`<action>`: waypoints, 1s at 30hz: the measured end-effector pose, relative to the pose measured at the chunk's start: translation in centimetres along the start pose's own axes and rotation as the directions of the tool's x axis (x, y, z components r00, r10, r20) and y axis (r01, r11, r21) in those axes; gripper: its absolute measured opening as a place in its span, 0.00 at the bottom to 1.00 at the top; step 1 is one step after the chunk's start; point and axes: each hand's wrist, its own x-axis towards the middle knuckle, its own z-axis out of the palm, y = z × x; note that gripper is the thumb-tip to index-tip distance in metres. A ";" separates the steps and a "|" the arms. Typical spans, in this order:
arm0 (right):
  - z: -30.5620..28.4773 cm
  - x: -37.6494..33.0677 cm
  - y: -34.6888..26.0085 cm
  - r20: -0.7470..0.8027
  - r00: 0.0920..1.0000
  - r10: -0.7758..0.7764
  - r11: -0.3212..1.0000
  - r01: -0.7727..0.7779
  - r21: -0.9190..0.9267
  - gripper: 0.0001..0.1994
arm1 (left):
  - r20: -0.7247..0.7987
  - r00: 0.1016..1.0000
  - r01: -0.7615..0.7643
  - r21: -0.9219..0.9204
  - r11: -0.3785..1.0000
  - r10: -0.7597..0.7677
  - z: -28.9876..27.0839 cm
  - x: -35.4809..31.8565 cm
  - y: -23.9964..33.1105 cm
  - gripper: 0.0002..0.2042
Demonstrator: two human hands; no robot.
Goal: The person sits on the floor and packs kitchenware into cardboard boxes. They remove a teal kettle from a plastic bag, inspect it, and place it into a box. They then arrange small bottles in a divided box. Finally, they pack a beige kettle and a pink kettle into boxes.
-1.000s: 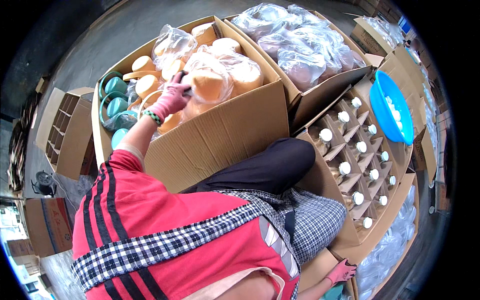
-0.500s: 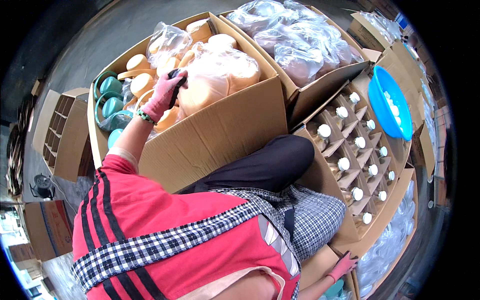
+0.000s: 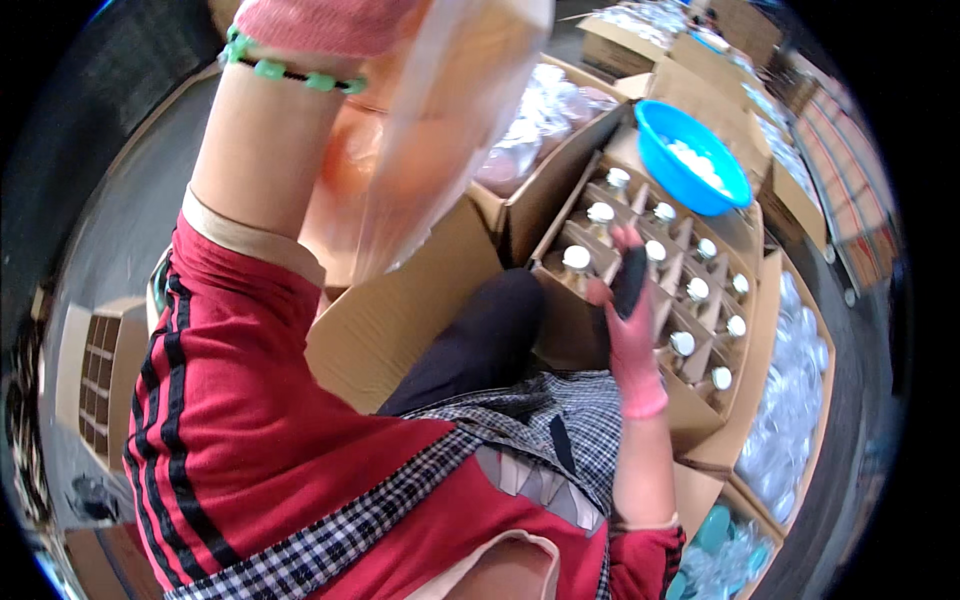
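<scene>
Raised close to the camera at the upper left is my left hand (image 3: 320, 28), in a pink glove with a green bead bracelet at the wrist. It grips a clear plastic bag (image 3: 450, 130) with orange plastic pieces inside; the fingertips are cut off or hidden. My right hand (image 3: 632, 335), in a pink glove with dark fingers, hovers over a divided carton (image 3: 545, 262) of white-capped clear bottles (image 3: 577, 258). Its thumb and fingers are apart, with nothing held. Behind the raised bag stands a large cardboard box (image 3: 410, 300), mostly covered from view.
A blue basin (image 3: 690, 165) with small white caps rests beyond the bottles. To the right, a box holds clear plastic pieces (image 3: 785, 410). Teal lids (image 3: 712, 530) in plastic lie at the lower right. An open divided carton (image 3: 100, 375) stands on the floor at left.
My left hand has come up out of the large box with the bag of orange pieces. My right hand has moved from the lower right box up over the bottles. The view has shifted.
</scene>
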 end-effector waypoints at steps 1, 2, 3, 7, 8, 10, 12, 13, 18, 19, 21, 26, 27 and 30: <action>1.0 0.9 -0.3 -0.011 1.000 -0.008 0.998 0.009 0.055 0.37 | -0.028 0.999 0.027 0.013 1.000 -0.026 0.6 0.3 -0.9 0.11; 1.5 1.5 -1.2 -0.031 0.999 -0.023 0.997 0.025 0.069 0.39 | -0.044 0.998 0.041 0.018 0.999 -0.040 1.5 0.3 -1.9 0.11; 0.2 1.7 -1.7 -0.083 0.996 -0.016 0.999 0.019 0.033 0.41 | -0.052 0.996 0.070 -0.034 0.997 -0.072 1.9 0.7 -4.9 0.10; -4.3 0.3 -0.6 -0.270 0.913 0.306 0.898 -0.182 0.401 0.26 | -0.095 0.982 0.159 -0.028 0.987 -0.161 5.9 0.4 -8.8 0.11; -5.6 -0.1 -0.9 -0.318 0.840 0.439 0.817 -0.227 0.530 0.22 | -0.106 0.978 0.180 -0.016 0.984 -0.180 6.4 0.0 -9.3 0.12; -9.1 -0.9 -2.2 -0.344 0.872 0.348 0.908 -0.223 0.354 0.21 | -0.124 0.966 0.229 0.006 0.973 -0.227 7.5 -1.0 -10.3 0.13; -11.4 -2.6 -1.9 -0.283 0.906 0.316 0.905 -0.198 0.377 0.20 | -0.135 0.953 0.275 0.023 0.961 -0.269 8.5 -2.3 -10.9 0.15; -11.3 -3.6 -1.1 -0.240 0.887 0.394 0.730 -0.144 0.668 0.20 | -0.141 0.947 0.297 0.045 0.954 -0.288 9.0 -3.2 -10.3 0.16; -5.6 -7.5 4.9 0.070 0.937 0.341 0.204 -0.147 0.968 0.26 | -0.194 0.906 0.403 0.119 0.908 -0.376 10.3 -7.3 -10.0 0.21; -5.4 -8.2 5.4 0.072 0.924 0.374 0.342 -0.210 0.916 0.26 | -0.201 0.902 0.413 0.141 0.900 -0.383 10.5 -7.8 -9.8 0.22; -5.0 -9.1 5.9 0.070 0.899 0.431 0.581 -0.336 0.741 0.25 | -0.222 0.894 0.431 0.199 0.880 -0.388 10.6 -8.9 -8.8 0.24; -6.1 -11.4 8.3 0.188 0.881 0.434 0.622 -0.444 0.645 0.27 | -0.143 0.986 0.160 0.698 0.698 -0.083 8.1 -13.0 -7.2 0.40; -5.8 -11.3 7.9 0.161 0.886 0.435 0.579 -0.412 0.704 0.27 | -0.077 0.996 0.032 0.796 0.604 0.049 6.5 -14.2 -8.2 0.44; -5.6 -11.8 7.4 0.049 0.904 0.424 0.463 -0.262 0.847 0.29 | -0.008 0.986 0.074 0.915 0.396 -0.166 5.3 -21.0 -12.2 0.50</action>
